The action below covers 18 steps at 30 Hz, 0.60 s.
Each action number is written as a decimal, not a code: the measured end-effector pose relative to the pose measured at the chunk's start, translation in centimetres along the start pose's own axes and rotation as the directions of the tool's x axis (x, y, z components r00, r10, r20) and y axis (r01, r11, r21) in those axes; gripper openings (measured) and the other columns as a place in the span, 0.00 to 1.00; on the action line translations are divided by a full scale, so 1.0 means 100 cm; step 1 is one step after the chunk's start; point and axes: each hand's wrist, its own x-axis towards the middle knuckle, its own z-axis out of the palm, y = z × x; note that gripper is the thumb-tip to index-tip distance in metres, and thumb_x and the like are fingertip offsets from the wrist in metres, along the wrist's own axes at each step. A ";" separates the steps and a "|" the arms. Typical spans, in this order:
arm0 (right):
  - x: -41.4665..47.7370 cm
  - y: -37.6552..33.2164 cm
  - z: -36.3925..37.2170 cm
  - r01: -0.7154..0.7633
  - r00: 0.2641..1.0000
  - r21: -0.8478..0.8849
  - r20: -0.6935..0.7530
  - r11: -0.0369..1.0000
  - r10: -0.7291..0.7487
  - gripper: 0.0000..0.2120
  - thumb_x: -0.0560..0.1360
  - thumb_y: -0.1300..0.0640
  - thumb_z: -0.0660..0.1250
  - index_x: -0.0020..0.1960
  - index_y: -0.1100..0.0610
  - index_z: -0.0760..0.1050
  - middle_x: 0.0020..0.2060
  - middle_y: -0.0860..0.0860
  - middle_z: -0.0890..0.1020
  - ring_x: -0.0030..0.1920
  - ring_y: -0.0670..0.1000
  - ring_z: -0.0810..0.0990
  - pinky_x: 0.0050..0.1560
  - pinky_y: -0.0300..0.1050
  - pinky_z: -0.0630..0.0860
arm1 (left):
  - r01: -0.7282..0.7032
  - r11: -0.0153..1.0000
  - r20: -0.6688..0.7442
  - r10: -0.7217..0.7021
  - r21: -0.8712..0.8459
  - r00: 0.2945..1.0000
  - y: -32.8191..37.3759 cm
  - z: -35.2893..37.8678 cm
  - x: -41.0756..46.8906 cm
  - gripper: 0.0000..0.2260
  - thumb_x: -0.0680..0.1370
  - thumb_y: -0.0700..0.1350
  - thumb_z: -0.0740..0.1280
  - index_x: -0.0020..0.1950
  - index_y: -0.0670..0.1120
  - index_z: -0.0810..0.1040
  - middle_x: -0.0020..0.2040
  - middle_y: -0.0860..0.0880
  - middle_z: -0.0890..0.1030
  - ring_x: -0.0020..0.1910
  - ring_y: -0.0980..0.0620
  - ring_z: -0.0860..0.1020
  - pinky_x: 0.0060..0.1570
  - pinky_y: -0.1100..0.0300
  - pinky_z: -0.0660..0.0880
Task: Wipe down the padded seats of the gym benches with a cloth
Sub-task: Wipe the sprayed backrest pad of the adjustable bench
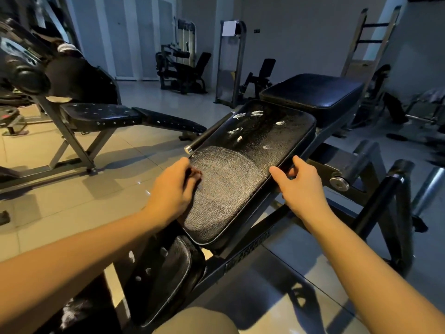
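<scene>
Mid-wipe, I judge: padded seat (240,169) centre, near half smeared, foam dabs (256,113) far; left hand (172,189) curled at near-left edge (cloth under it? cannot tell); right hand (297,182) grips right rim. Next: sweep farther.

Nothing reads clearly. A lettered plate (250,260) on the bench frame (214,273) under the seat (240,179) is too dim to make out. The white sheet (228,28) on a far machine (226,68) is illegible.
</scene>
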 end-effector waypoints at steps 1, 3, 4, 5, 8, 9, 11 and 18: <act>0.000 0.000 -0.001 0.006 1.000 -0.013 0.000 1.000 -0.006 0.41 0.78 0.42 0.68 0.82 0.57 0.55 0.62 0.60 0.75 0.60 0.62 0.79 0.60 0.64 0.78 | -0.048 0.999 -0.017 0.048 -0.022 0.999 0.025 -0.006 -0.006 0.08 0.81 0.50 0.67 0.48 0.51 0.69 0.40 0.58 0.74 0.38 0.58 0.71 0.38 0.65 0.66; 0.001 0.003 -0.001 0.009 1.000 -0.033 0.003 0.999 -0.009 0.40 0.78 0.42 0.68 0.82 0.57 0.55 0.62 0.59 0.75 0.60 0.62 0.79 0.61 0.63 0.78 | -0.209 0.970 0.030 0.214 -0.124 0.976 0.066 -0.012 -0.025 0.09 0.81 0.47 0.67 0.47 0.51 0.68 0.41 0.56 0.72 0.40 0.56 0.68 0.40 0.63 0.63; 0.002 0.005 0.000 0.007 1.000 -0.040 0.003 0.999 -0.007 0.40 0.78 0.42 0.68 0.82 0.57 0.55 0.62 0.58 0.75 0.60 0.62 0.79 0.61 0.63 0.78 | -0.278 0.948 0.071 0.291 -0.154 0.954 0.075 -0.016 -0.035 0.08 0.81 0.48 0.67 0.47 0.52 0.68 0.41 0.56 0.71 0.40 0.56 0.68 0.40 0.64 0.64; 0.004 0.006 0.001 0.004 1.000 -0.046 -0.002 0.999 -0.004 0.40 0.79 0.42 0.68 0.82 0.57 0.55 0.62 0.58 0.75 0.59 0.61 0.79 0.60 0.62 0.78 | -0.305 0.936 0.135 0.330 -0.176 0.934 0.068 -0.014 -0.037 0.08 0.81 0.48 0.67 0.47 0.52 0.68 0.41 0.56 0.71 0.40 0.56 0.69 0.41 0.65 0.65; 0.007 0.008 0.003 0.015 1.000 -0.068 0.001 0.998 -0.015 0.40 0.78 0.41 0.68 0.82 0.58 0.57 0.59 0.57 0.75 0.54 0.57 0.79 0.57 0.55 0.78 | -0.194 0.979 0.057 0.198 -0.064 0.979 0.023 -0.016 -0.007 0.09 0.81 0.49 0.66 0.47 0.47 0.70 0.40 0.52 0.74 0.38 0.52 0.71 0.38 0.56 0.64; 0.007 0.009 0.004 0.023 1.000 -0.069 0.004 0.997 -0.023 0.40 0.78 0.41 0.68 0.82 0.58 0.57 0.58 0.56 0.75 0.53 0.54 0.77 0.56 0.53 0.76 | -0.086 0.995 0.013 0.086 -0.049 0.996 0.011 -0.016 0.009 0.09 0.82 0.48 0.66 0.47 0.47 0.68 0.39 0.52 0.74 0.37 0.51 0.70 0.37 0.56 0.61; 0.007 0.009 0.004 0.029 1.000 -0.066 0.004 0.997 -0.029 0.40 0.79 0.41 0.68 0.81 0.59 0.57 0.57 0.57 0.74 0.53 0.52 0.74 0.55 0.50 0.74 | 0.124 0.991 -0.034 -0.126 -0.049 0.991 0.002 -0.011 0.040 0.09 0.82 0.48 0.66 0.47 0.48 0.67 0.39 0.52 0.74 0.38 0.50 0.71 0.36 0.56 0.58; 0.006 0.010 0.003 0.046 0.999 -0.060 0.000 0.997 -0.046 0.40 0.78 0.40 0.67 0.82 0.58 0.57 0.59 0.58 0.75 0.56 0.56 0.79 0.60 0.55 0.79 | -0.286 0.945 0.113 0.305 -0.156 0.946 0.072 -0.002 0.012 0.06 0.81 0.49 0.66 0.50 0.48 0.73 0.46 0.52 0.79 0.44 0.52 0.76 0.43 0.57 0.72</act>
